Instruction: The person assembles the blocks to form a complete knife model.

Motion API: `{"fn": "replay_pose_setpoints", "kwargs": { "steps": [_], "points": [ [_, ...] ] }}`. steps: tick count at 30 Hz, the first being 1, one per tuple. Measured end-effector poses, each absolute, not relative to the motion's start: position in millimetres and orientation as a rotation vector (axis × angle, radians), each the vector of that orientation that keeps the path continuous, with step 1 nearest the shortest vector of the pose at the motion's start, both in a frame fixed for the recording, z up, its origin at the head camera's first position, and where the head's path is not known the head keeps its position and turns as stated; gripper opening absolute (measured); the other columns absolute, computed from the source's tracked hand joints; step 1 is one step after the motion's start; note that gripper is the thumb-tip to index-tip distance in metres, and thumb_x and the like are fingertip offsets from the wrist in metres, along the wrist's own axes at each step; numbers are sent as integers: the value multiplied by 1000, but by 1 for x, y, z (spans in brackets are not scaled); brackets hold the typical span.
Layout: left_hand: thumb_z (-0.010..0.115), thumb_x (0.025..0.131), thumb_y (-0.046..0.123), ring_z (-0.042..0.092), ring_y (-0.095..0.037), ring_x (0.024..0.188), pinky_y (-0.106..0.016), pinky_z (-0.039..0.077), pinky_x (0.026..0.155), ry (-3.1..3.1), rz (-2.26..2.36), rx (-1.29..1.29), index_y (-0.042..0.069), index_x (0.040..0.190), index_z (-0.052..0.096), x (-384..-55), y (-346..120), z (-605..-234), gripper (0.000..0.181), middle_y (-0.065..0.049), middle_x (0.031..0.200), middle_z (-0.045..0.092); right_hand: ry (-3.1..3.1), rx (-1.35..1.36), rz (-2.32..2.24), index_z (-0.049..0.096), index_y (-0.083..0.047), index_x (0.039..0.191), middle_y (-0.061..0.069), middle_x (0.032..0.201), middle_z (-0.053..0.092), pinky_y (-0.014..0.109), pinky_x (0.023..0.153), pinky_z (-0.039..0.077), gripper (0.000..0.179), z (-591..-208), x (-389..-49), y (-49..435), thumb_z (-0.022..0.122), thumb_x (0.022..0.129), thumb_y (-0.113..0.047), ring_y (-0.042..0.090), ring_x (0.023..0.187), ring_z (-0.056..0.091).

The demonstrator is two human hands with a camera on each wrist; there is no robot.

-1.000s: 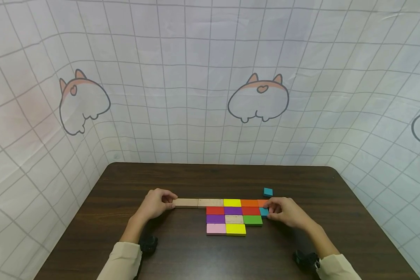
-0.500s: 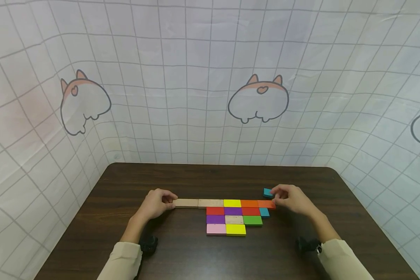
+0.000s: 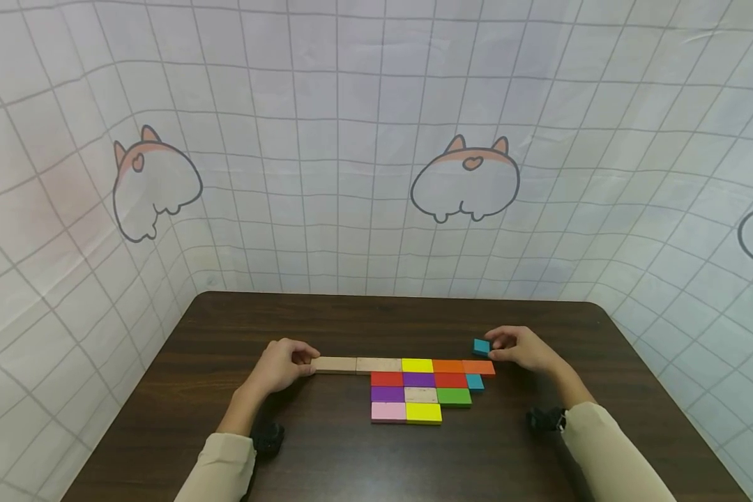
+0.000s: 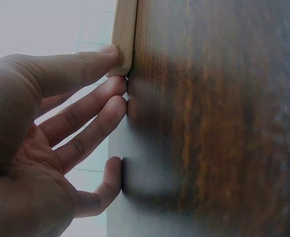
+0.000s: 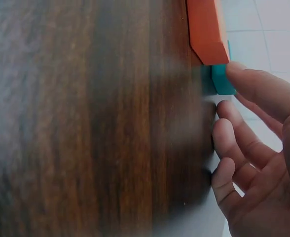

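My left hand (image 3: pixel 282 364) pinches the outer end of a plain wooden block (image 3: pixel 335 365), the leftmost of the top row. The left wrist view shows its thumb on that wooden block (image 4: pixel 125 34), with the index finger mostly hidden behind. My right hand (image 3: pixel 522 347) is at a small loose blue block (image 3: pixel 481 346) just behind the row. Thumb and index finger meet its right end; in the right wrist view the blue block (image 5: pixel 223 81) shows partly behind an orange block (image 5: pixel 208 29). The grip's far side is hidden.
Flat blocks lie edge to edge in stepped rows: yellow (image 3: pixel 417 365), purple (image 3: pixel 419 380), red (image 3: pixel 450 380), green (image 3: pixel 454 397), pink (image 3: pixel 388 412) and others. A second small blue block (image 3: pixel 475 382) ends the second row. The dark table (image 3: pixel 376 460) meets a white gridded cloth (image 3: pixel 301 244).
My right hand has left the small blue block at the second row's end and moved back, past the orange block, to the loose blue block. My left hand stays put.
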State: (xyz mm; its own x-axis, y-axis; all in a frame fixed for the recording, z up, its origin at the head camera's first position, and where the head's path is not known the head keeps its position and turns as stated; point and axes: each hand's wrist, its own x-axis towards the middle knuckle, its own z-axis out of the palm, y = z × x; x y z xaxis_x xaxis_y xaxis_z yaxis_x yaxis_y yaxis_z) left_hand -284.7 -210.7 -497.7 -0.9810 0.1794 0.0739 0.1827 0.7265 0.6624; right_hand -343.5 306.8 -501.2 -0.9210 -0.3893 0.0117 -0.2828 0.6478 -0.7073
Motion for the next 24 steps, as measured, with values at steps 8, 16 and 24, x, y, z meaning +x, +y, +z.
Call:
{"fn": "replay_pose_setpoints", "kwargs": {
  "steps": [8, 16, 24],
  "points": [
    [82, 86, 10, 60, -9, 75, -29, 51, 71, -2917, -1106, -303, 13, 102, 80, -285, -210, -496, 16, 4, 84, 69, 2734, -561, -1099, 69, 2, 123, 10, 95, 65, 29, 67, 44, 34, -500, -347, 299, 75, 93, -12, 18, 79, 53],
    [82, 86, 10, 61, -10, 76, -30, 51, 71, -2914, -1111, -296, 12, 102, 80, -285, -209, -497, 16, 3, 84, 69, 2801, -548, -1037, 70, -3, 125, 11, 100, 70, 32, 74, 48, 34, -500, -346, 302, 75, 94, -14, 18, 86, 59],
    [81, 87, 9, 61, -11, 75, -28, 51, 69, -2915, -1109, -307, 11, 102, 80, -282, -209, -496, 16, 2, 84, 70, 2848, -521, -1008, 67, -7, 132, 12, 106, 75, 41, 81, 56, 37, -493, -336, 308, 72, 96, -16, 18, 87, 69]
  ]
}}
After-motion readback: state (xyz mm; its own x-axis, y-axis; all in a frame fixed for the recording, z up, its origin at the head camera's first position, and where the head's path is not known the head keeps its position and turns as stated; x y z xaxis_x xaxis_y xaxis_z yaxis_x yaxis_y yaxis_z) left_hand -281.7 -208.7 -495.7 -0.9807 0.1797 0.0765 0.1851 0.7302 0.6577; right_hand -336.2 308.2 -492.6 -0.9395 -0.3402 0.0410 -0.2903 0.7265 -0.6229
